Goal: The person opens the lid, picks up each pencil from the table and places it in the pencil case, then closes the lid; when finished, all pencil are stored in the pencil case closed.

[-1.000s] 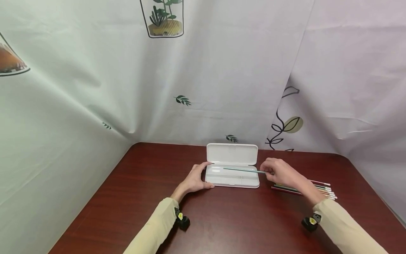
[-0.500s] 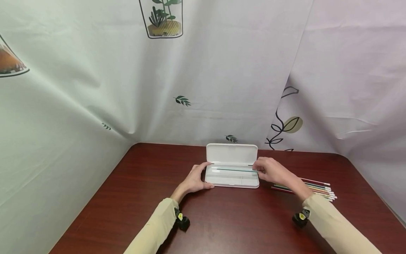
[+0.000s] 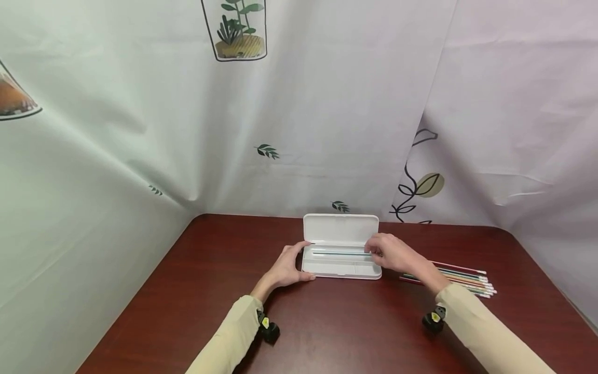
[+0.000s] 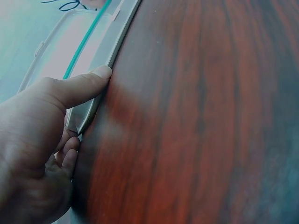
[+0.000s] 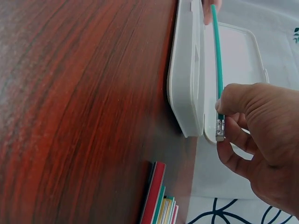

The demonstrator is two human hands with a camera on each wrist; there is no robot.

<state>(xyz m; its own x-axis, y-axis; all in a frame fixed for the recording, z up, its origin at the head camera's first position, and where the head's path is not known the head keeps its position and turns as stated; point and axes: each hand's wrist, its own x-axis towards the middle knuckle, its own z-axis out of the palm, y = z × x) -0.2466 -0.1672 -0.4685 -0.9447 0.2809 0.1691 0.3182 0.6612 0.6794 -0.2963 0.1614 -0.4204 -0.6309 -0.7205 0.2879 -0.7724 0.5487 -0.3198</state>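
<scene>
A white pencil case lies with its lid raised at the back of the table. My left hand grips the case's left end, thumb on the front edge and fingers behind. A green pencil with a white eraser is pinched near its eraser end by my right hand. The pencil lies lengthwise over the case's long rear compartment. In the left wrist view the left thumb presses the case's rim, and the green pencil shows beyond it.
Several coloured pencils lie in a loose bundle on the dark red table, right of the case and partly under the right forearm. A pale patterned curtain hangs behind the table.
My right hand has carried the green pencil leftward and lower, from beyond the case's right end to over its rear compartment. The left hand has kept its grip on the case.
</scene>
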